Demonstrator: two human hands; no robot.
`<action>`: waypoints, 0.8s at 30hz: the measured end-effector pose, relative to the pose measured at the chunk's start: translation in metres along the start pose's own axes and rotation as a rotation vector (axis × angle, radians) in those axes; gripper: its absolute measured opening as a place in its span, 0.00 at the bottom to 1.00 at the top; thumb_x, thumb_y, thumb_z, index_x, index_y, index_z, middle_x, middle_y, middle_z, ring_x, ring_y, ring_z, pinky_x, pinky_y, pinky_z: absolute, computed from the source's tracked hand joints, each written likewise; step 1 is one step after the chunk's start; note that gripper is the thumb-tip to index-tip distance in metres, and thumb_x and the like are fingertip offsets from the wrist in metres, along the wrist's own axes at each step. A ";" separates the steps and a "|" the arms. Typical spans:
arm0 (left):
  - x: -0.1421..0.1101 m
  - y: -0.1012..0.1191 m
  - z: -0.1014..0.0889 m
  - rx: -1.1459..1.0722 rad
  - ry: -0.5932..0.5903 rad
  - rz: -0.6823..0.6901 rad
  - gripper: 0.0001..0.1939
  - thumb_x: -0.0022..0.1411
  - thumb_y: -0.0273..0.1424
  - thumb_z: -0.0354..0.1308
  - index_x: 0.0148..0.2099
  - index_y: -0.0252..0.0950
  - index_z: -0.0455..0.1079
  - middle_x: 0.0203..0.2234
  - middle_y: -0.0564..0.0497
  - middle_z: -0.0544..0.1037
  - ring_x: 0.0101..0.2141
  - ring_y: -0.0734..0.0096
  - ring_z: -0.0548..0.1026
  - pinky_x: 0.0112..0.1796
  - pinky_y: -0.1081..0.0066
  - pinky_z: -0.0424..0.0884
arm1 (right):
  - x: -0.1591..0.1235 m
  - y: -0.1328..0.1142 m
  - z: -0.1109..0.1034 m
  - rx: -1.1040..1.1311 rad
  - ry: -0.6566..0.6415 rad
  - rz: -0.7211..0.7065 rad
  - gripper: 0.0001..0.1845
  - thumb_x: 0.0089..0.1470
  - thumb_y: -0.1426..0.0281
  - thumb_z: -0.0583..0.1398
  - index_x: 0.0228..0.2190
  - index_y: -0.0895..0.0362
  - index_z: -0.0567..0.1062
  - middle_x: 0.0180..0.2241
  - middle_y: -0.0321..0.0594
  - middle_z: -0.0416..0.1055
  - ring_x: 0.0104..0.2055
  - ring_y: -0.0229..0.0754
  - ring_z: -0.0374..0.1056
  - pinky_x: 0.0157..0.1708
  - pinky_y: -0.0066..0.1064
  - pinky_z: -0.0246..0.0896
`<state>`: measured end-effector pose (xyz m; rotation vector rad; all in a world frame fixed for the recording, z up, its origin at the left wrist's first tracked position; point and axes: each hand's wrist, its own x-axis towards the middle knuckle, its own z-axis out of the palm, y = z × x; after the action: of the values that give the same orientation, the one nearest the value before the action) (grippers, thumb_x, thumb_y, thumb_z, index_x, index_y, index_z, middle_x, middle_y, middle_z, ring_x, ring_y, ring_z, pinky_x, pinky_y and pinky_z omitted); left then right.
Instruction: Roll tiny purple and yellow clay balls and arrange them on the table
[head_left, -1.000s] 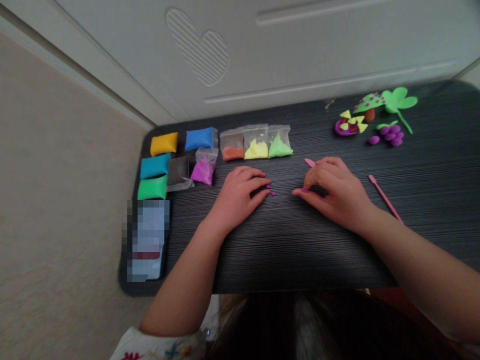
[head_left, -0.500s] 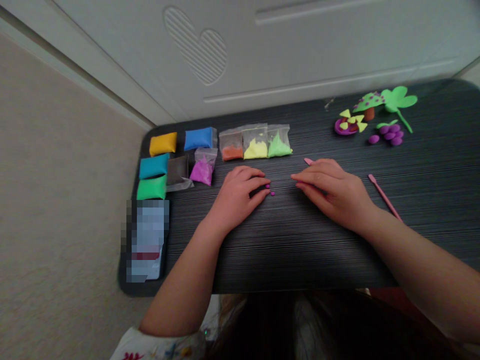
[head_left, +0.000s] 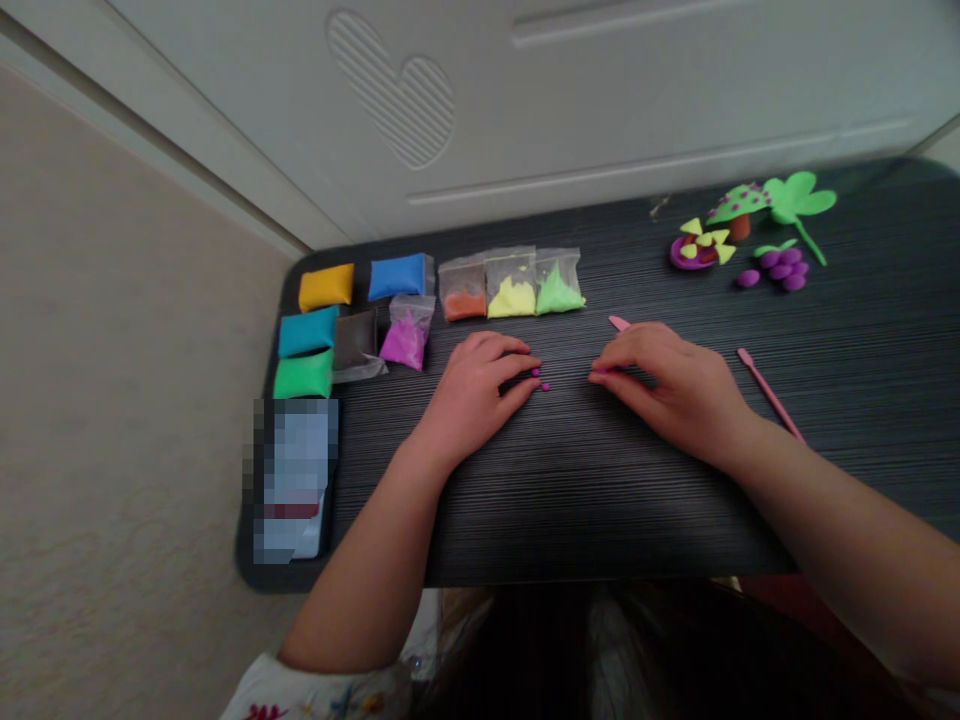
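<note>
My left hand (head_left: 484, 395) rests on the dark table, thumb and fingers apart. Two tiny purple clay bits (head_left: 546, 387) lie at its fingertips, one beside the forefinger and one just off the thumb. To the right, my right hand (head_left: 671, 390) holds its thumb and forefinger in a pinch, and a sliver of purple clay (head_left: 602, 372) shows between the tips. Partly under that hand's knuckles lies a pink modelling tool (head_left: 619, 323); most of it is hidden. A second pink modelling tool (head_left: 771, 395) lies right of the wrist.
Clay packets line the left and back, including orange (head_left: 465, 304), yellow (head_left: 513, 297), light green (head_left: 559, 292) and purple (head_left: 406, 342) bags. A phone (head_left: 300, 480) lies front left. At back right stand a clay mushroom (head_left: 739, 228), grapes (head_left: 784, 266), a green flower (head_left: 799, 200) and a purple dish (head_left: 679, 257).
My right hand has drawn slightly right, and its thumb and forefinger have come together with purple clay now visible between them. My left hand and the two bits beside it have stayed put.
</note>
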<state>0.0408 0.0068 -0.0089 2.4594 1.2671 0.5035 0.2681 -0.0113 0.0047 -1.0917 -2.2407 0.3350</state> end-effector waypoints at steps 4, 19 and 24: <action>0.000 0.001 0.000 -0.005 0.000 -0.005 0.12 0.59 0.35 0.52 0.43 0.39 0.71 0.43 0.50 0.72 0.45 0.67 0.65 0.48 0.63 0.61 | 0.000 -0.001 0.000 0.008 0.026 0.019 0.04 0.49 0.69 0.59 0.29 0.56 0.68 0.28 0.36 0.70 0.35 0.38 0.65 0.46 0.37 0.61; 0.001 0.001 -0.001 -0.013 -0.008 -0.012 0.13 0.59 0.36 0.52 0.44 0.39 0.71 0.43 0.50 0.72 0.46 0.67 0.65 0.49 0.62 0.61 | 0.001 -0.002 -0.003 -0.032 0.003 0.025 0.06 0.50 0.66 0.58 0.28 0.56 0.68 0.27 0.36 0.70 0.34 0.39 0.65 0.43 0.36 0.62; 0.001 0.000 -0.001 -0.013 -0.006 -0.007 0.13 0.59 0.36 0.52 0.44 0.39 0.71 0.43 0.50 0.72 0.46 0.67 0.65 0.49 0.62 0.61 | -0.001 0.000 0.000 -0.019 -0.003 -0.025 0.06 0.52 0.72 0.56 0.34 0.55 0.70 0.33 0.37 0.72 0.38 0.38 0.66 0.44 0.36 0.62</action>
<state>0.0407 0.0072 -0.0074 2.4431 1.2660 0.5008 0.2684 -0.0119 0.0047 -1.0723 -2.2630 0.3060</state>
